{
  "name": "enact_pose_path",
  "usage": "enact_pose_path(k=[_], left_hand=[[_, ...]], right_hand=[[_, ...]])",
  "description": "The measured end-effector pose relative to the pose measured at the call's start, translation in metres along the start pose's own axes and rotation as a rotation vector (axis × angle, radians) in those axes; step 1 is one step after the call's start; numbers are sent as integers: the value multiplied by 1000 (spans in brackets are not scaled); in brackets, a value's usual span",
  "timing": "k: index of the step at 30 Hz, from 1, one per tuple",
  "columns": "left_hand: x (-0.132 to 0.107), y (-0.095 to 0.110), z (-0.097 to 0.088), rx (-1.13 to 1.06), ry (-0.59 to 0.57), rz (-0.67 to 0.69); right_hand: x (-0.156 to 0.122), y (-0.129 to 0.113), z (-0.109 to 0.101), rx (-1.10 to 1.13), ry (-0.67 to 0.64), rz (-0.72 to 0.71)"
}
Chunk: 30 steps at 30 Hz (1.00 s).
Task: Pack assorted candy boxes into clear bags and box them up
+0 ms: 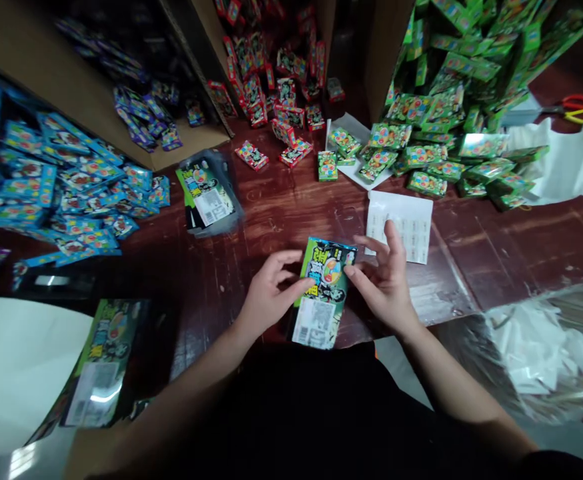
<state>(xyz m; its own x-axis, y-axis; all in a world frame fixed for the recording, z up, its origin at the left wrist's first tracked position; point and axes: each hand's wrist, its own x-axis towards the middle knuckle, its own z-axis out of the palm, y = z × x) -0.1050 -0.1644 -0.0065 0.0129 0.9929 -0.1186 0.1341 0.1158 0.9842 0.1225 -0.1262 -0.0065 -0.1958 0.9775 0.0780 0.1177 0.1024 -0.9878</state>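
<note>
A green printed packet (323,293) with a white barcode label lies on the dark red table (281,213) right in front of me. My left hand (270,293) pinches its left edge with thumb and fingers. My right hand (384,277) touches its right edge with the thumb while the other fingers are spread upward. A white sheet of stickers (409,227) lies just behind my right hand.
Piles of small boxes surround the table: blue (46,180) at left, purple (144,113) in a cardboard box, red (276,73) at the back, green (451,100) at right. A stack of bagged packets (206,193), another packet (104,360), scissors (576,108), clear plastic bags (546,347).
</note>
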Motion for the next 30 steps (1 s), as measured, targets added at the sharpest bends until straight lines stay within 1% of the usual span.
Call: enact_pose_path(k=[3,5,7,10,12,13,15,17,19,20,22,24,30], left_hand=[[6,0,1,-54,-94,9],[4,-3,1,-64,-154,-12],[1,-5,-1,-65,-203,-38],[1,-5,-7,-42,-288,-68],[5,-2,-9,0,-283,-51],[8,0,-9,14,-258,-32],[13,3,-6,7,-180,5],[16,4,-2,-41,-103,10],[17,5,1,-66,-63,-6],[17,6,1,-58,-73,-15],[17,9,1,-18,-131,-34],[18,14,0,27,-176,-51],[29,34,0,77,-181,-149]], right_hand=[[-9,5,5,-8,38,-38],[-16,10,8,6,51,-24],[-20,15,7,11,-3,9],[-22,21,1,14,-162,53],[-19,22,-2,7,-221,48],[-17,22,-3,0,-222,38],[-14,21,-1,-14,-167,23],[-11,20,2,-3,-104,24],[-10,18,4,35,-98,30],[-9,17,4,60,-113,35],[-8,12,2,101,-136,52],[-7,5,0,132,-126,87],[3,-16,3,210,-63,248]])
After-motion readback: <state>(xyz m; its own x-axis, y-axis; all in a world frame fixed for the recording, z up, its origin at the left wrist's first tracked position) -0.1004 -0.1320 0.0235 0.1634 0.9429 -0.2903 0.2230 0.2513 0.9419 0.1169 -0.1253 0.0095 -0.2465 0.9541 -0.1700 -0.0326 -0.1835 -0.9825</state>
